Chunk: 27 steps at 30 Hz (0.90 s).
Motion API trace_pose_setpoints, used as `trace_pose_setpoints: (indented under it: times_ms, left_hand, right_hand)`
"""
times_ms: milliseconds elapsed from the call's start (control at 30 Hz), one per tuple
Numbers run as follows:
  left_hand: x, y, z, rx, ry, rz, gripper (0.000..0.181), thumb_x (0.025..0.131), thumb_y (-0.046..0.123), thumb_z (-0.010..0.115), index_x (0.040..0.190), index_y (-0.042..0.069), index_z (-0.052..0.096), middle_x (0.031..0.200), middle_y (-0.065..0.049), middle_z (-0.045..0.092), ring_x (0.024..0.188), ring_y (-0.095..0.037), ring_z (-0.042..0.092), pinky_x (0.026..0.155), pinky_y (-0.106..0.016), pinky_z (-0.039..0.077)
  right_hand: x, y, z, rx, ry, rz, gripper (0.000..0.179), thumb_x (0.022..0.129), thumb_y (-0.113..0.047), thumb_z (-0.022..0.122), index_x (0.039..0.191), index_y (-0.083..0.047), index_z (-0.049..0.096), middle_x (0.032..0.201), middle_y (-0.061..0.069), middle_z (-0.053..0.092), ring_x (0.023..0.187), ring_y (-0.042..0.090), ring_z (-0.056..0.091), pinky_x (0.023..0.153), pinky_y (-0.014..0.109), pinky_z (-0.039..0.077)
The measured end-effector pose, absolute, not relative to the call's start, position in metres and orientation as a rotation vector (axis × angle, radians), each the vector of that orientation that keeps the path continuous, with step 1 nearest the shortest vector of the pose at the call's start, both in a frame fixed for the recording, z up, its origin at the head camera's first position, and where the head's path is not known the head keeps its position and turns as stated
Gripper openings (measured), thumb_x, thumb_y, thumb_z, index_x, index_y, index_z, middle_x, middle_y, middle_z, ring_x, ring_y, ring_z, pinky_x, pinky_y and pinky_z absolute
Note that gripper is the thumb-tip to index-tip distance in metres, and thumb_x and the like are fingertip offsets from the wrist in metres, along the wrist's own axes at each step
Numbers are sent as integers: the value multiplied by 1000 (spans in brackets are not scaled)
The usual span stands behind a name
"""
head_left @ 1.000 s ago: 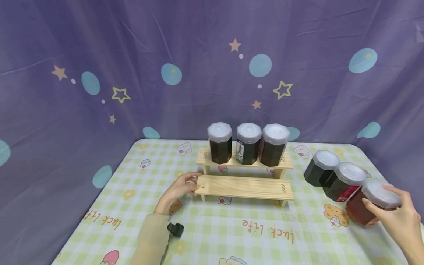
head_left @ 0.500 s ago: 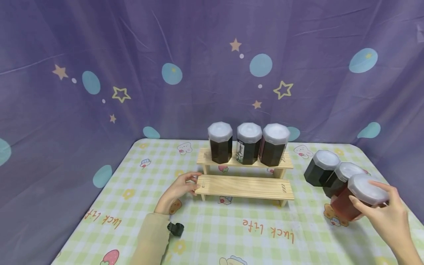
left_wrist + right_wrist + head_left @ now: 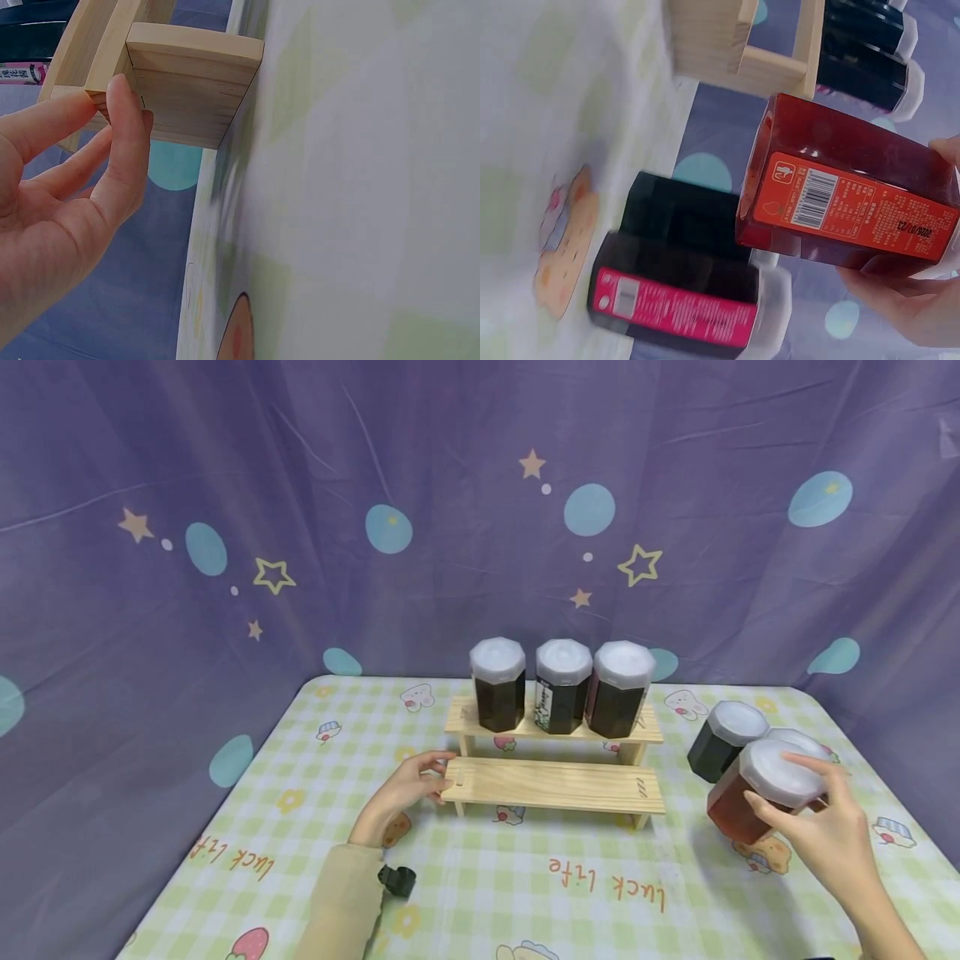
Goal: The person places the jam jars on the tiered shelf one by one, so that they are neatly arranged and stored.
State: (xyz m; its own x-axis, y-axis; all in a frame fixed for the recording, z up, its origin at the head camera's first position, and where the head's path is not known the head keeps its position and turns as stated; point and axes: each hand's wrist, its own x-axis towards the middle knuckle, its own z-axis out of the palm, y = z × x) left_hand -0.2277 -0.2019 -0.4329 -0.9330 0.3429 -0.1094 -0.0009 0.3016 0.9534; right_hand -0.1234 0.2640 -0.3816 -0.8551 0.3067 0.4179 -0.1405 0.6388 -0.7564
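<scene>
One jar (image 3: pixel 840 176) glows red, the tablecloth (image 3: pixel 480 902) green-checked, the curtain (image 3: pixel 450 435) starry purple

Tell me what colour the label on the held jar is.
The label is orange-red with mostly white print; the right wrist view shows it best.

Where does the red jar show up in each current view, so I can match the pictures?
Head: the red jar is at lower right, in the right hand.
Left wrist: not in the picture.
Right wrist: the red jar is right of centre.
Shared landmark: the wooden rack, central in head, top left in left wrist, top middle in right.
</scene>
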Motion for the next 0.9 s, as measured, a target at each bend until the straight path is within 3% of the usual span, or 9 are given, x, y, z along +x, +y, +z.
trace_pose_setpoints:
  times_ms: [233, 300, 400, 600, 767, 900]
  left_hand:
    - [-224, -200, -424, 314, 2255, 1691, 49, 85, 0, 55, 129, -9, 37, 103, -25, 43, 63, -21, 58, 68, -53, 50]
    - [-224, -200, -425, 310, 2260, 1688, 49, 85, 0, 56, 129, -8, 37, 103, -24, 43, 63, -21, 58, 68, -51, 50]
    - [-225, -200, -428, 296, 2283, 1675, 49, 85, 3, 57, 129, -6, 39, 103, -22, 43, 62, -19, 58, 66, -46, 52]
    - [-227, -201, -433, 260, 2325, 1660, 47, 84, 6, 58, 128, -1, 42, 103, -20, 43, 60, -18, 57, 64, -41, 54]
    - [-226, -201, -432, 250, 2330, 1661, 47, 84, 6, 58, 128, 0, 43, 102, -19, 44, 60, -19, 57, 63, -41, 54]
    - [-226, -201, -432, 254, 2333, 1659, 46, 84, 5, 58, 128, 1, 44, 102, -19, 44, 60, -20, 57, 63, -42, 54]
  right_hand:
    - [-130, 248, -379, -46, -2361, 1115, 62, 67, -10, 76, 122, -9, 46, 87, 9, 47, 59, 1, 43, 47, 11, 37]
    - [-138, 251, -389, -8, -2336, 1150, 63, 66, -8, 77, 121, -9, 47, 83, 11, 49, 56, 3, 44, 45, 12, 37]
    - [-150, 256, -405, 33, -2336, 1179, 66, 66, -13, 78, 123, -14, 47, 95, 8, 49, 62, 3, 48, 45, 14, 40]
    - [-158, 242, -406, 152, -2321, 1254, 63, 67, -14, 77, 123, -17, 48, 87, 8, 52, 56, 8, 47, 38, 22, 36]
    - [-152, 215, -382, 210, -2299, 1262, 59, 68, -10, 76, 120, -11, 48, 94, 17, 55, 62, 2, 48, 44, 14, 39]
    - [-157, 203, -380, 305, -2257, 1277, 59, 67, -9, 76, 119, -10, 49, 102, 16, 53, 70, 0, 50, 50, 10, 40]
